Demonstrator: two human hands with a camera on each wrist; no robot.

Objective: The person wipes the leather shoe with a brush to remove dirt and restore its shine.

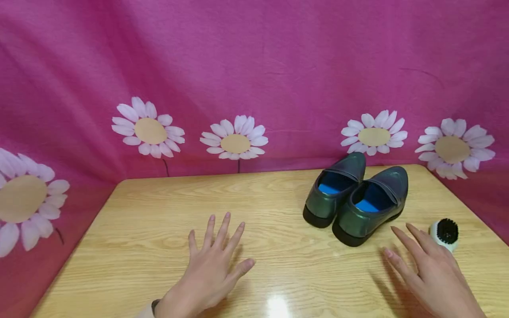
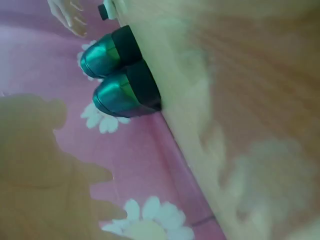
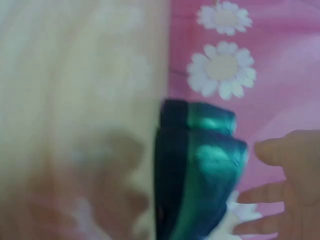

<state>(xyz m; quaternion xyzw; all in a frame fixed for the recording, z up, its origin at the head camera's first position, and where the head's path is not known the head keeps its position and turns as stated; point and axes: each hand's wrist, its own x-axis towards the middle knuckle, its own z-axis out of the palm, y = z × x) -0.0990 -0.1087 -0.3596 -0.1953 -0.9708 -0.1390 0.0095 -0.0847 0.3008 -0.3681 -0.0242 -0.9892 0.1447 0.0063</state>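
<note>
A pair of dark green loafers with blue insoles stands at the table's back right, the left shoe (image 1: 314, 205) leaning close against the right shoe (image 1: 355, 221). My left hand (image 1: 210, 274) hovers over the table with fingers spread and holds nothing. To the right, my right hand (image 1: 433, 274) is in the air with fingers extended, near the right shoe and holding nothing. Just beyond its knuckles lies a white brush (image 1: 447, 232) with black bristles facing up, its lower part hidden by the hand. The shoes (image 3: 210, 165) appear blurred in the right wrist view.
The wood-grain table (image 1: 159, 221) meets a pink cloth backdrop (image 1: 278, 79) printed with large white daisies. The cloth also hangs along the left and right sides. A bright light reflection shows on the table near the front.
</note>
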